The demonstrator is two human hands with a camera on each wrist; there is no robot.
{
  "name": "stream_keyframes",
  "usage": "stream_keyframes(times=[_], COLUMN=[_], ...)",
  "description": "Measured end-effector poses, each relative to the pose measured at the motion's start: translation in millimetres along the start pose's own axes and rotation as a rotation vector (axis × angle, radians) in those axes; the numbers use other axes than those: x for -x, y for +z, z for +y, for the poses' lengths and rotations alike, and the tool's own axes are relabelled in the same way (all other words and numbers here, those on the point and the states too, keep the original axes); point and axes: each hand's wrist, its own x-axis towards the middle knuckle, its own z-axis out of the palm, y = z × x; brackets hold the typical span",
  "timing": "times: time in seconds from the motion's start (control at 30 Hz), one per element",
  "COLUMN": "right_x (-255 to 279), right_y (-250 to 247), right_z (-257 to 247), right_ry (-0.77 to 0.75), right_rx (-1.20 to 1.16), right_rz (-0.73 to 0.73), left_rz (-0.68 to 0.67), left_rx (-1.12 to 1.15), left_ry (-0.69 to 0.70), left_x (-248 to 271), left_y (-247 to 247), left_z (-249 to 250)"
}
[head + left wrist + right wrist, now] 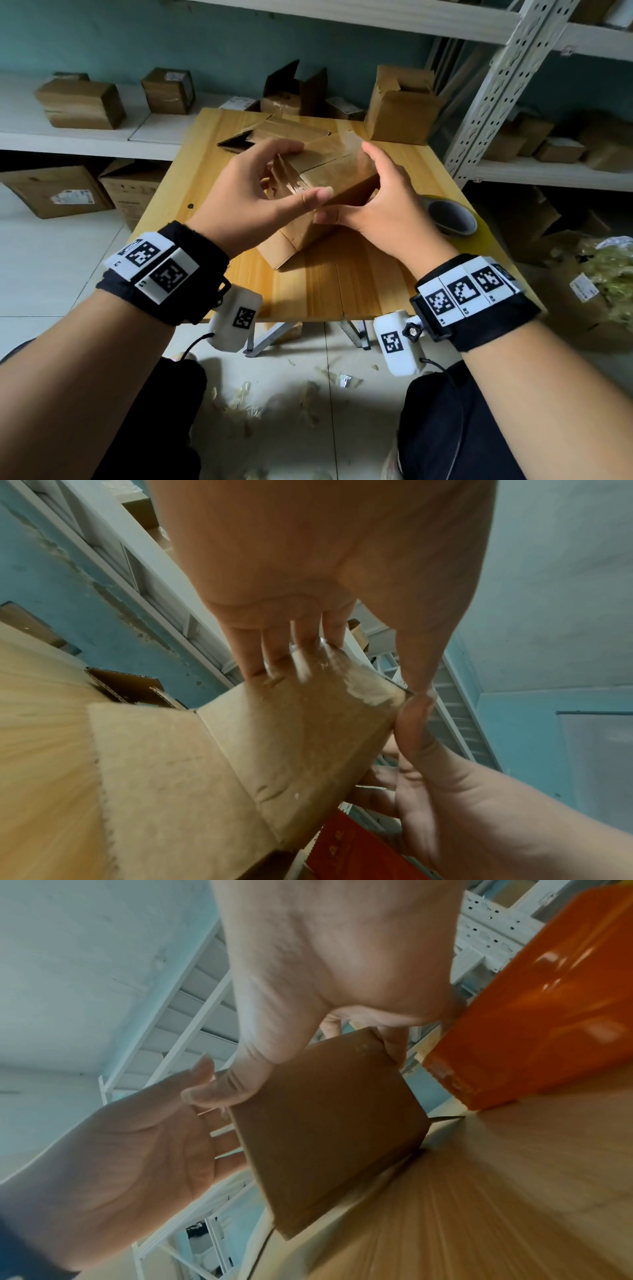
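- Looking through the head view first: the cardboard box (329,171) is mid-table (342,284), dead ahead and between both hands. Its long axis runs away from me and rises toward the far right, and I judge the low near end is resting on the wood.
- Left hand (253,192) comes in from the left, fingertips on the far top edge, thumb at the near upper corner. Right hand (383,205) comes in from the right, fingers round the far side. The thumbs sit just beside each other.
- Tape roll (448,216) lies right of the right hand, apart from the box.
- Left wrist: left hand (308,561) pinches the box (291,737) between fingertips on the taped edge and thumb tip at the corner. The palm is off the face.
- Right wrist: right hand (342,974) is clamped on the box (329,1123), thumb on one corner, fingers hooked over the opposite edge. An orange object (531,1001) sits just beyond.
- My read: neither hand is nearer, and any turn pivots on the low end.
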Motion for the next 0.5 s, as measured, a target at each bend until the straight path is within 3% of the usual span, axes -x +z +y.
stream_keyframes(times=[0.13,0.3,0.4,0.5], right_x=[-3.5,-2.7,-7.0,-7.4], right_y=[6.2,5.0,2.9,-0.6], right_z=[-1.7,-0.6,2.9,4.6], right_ry=[0.007,0.005,0.039,0.018], right_rx=[0.256,0.108,0.022,-0.041], right_rz=[0.024,0.062,0.149,0.213], left_rz=[-0.111,-0.124,-0.148,-0.082], left_rx=[-0.075,-0.073,-0.034,-0.006], left_ry=[-0.018,-0.090,-0.043,-0.042], left_x=[1.9,3.9,1.6,4.8], left_y=[0.6,12.4,15.6,19.7], left_z=[-2.0,-5.0,-18.3,-15.1])
